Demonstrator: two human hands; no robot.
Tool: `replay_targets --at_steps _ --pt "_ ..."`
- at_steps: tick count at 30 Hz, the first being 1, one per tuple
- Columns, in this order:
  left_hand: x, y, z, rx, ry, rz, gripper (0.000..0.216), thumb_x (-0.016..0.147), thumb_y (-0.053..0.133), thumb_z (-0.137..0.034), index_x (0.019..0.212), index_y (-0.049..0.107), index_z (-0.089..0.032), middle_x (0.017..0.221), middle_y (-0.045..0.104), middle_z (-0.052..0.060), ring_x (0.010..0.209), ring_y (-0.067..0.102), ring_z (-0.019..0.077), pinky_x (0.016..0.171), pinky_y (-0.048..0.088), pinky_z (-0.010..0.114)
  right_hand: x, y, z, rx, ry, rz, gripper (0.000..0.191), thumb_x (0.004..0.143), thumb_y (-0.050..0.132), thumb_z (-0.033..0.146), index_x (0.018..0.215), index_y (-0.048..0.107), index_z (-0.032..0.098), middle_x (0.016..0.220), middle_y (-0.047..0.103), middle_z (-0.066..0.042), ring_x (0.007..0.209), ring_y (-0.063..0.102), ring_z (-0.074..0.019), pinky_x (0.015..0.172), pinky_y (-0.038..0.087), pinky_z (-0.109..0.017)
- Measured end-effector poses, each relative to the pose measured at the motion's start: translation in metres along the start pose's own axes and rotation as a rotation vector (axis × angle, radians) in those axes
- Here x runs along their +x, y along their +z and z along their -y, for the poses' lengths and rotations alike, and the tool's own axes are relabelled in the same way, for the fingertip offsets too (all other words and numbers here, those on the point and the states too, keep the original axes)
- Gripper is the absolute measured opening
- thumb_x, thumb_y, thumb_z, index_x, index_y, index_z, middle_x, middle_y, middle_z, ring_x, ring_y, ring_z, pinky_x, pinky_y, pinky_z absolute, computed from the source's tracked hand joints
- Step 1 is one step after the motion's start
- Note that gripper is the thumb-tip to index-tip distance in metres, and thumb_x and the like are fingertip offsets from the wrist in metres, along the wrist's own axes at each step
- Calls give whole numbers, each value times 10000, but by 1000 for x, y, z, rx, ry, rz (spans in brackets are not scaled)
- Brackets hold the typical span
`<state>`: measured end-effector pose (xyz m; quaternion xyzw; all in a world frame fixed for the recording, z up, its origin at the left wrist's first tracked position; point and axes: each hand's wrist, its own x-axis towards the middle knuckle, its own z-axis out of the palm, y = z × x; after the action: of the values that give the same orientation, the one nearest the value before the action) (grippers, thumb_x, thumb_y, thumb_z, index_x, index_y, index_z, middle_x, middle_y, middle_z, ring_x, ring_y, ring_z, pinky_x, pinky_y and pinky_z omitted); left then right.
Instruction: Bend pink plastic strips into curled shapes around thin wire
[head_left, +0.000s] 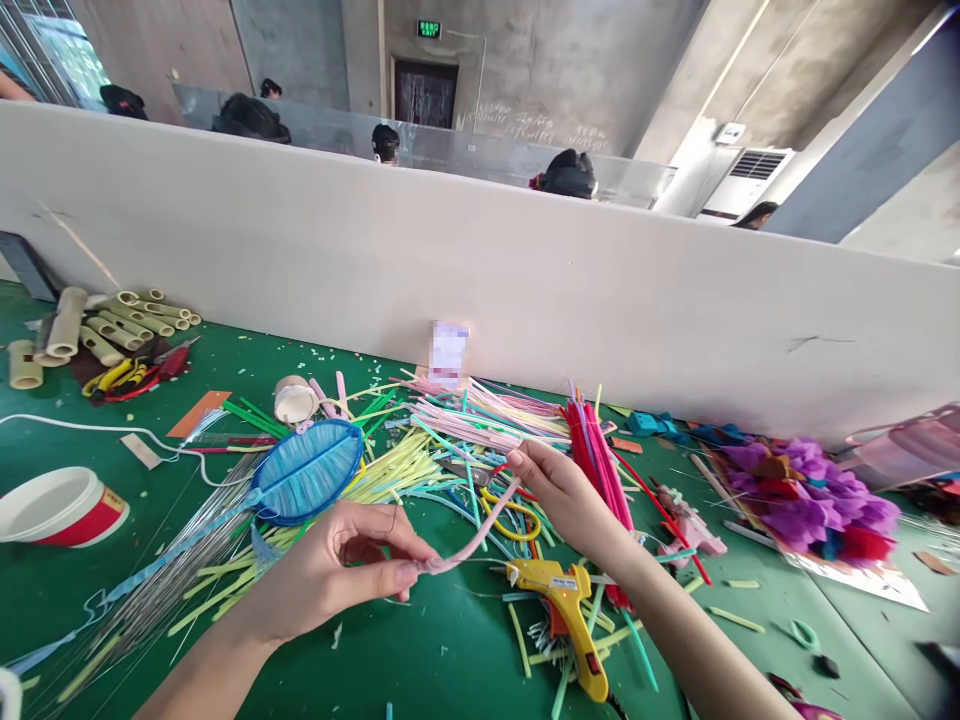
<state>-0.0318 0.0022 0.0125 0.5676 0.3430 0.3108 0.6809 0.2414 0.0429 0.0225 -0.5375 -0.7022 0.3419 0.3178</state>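
Observation:
My left hand (341,570) pinches one end of a pale pink pipe cleaner (480,535) between thumb and fingertips. My right hand (559,490) grips the other end, so the stem runs taut and slightly curved between both hands above the green table (420,650). Under and behind the hands lies a heap of coloured pipe cleaners (450,440) in pastel green, pink, yellow and blue. A bundle of red stems (596,450) lies just right of my right hand. A blue leaf-shaped piece (307,472) rests left of the heap.
A yellow glue gun (568,610) lies below my right hand. A red and white tub (60,505), bamboo tubes (112,325), pliers (124,378) and a tape roll (294,398) are on the left. Purple and red fluffy pieces (810,495) lie right. A white partition (525,270) backs the table.

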Motion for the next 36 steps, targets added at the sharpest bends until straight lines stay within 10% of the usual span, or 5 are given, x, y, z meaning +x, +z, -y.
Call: replay_targets --at_steps 10,15,22,31,36 --pt "14 -18 0 -162 -190 6 243 714 861 -342 896 817 -186 707 706 19 588 633 124 610 510 246 3 4 -3 -73 -19 -76 450 987 420 569 759 574 212 709 614 -18 667 543 -175 629 421 -286" --pt "33 -31 -3 -82 -271 -86 768 664 902 -293 1355 588 -176 705 729 3 561 621 133 579 490 253 -3 -2 -5 255 25 261 555 954 461 654 1171 666 186 1044 725 -89 971 661 -222 785 501 -303" --pt "44 -17 -2 -56 -177 -226 1155 660 915 -326 1568 207 -238 809 721 2 602 653 150 634 522 294 -11 7 -4 464 116 392 479 852 677 605 898 770 137 718 642 -9 666 528 -123 621 399 -240" --pt "39 -4 2 179 85 -392 745 797 783 -466 1416 380 -364 1180 516 24 615 642 110 566 558 301 -21 3 3 734 89 381 413 874 686 553 890 773 150 703 659 -24 633 550 -119 645 436 -255" --pt "35 10 2 921 578 -779 271 870 732 -348 1127 664 -296 1305 514 91 1177 563 299 984 495 472 -20 3 4 798 178 289 470 822 718 604 825 781 139 549 559 18 497 417 -74 511 334 -217"
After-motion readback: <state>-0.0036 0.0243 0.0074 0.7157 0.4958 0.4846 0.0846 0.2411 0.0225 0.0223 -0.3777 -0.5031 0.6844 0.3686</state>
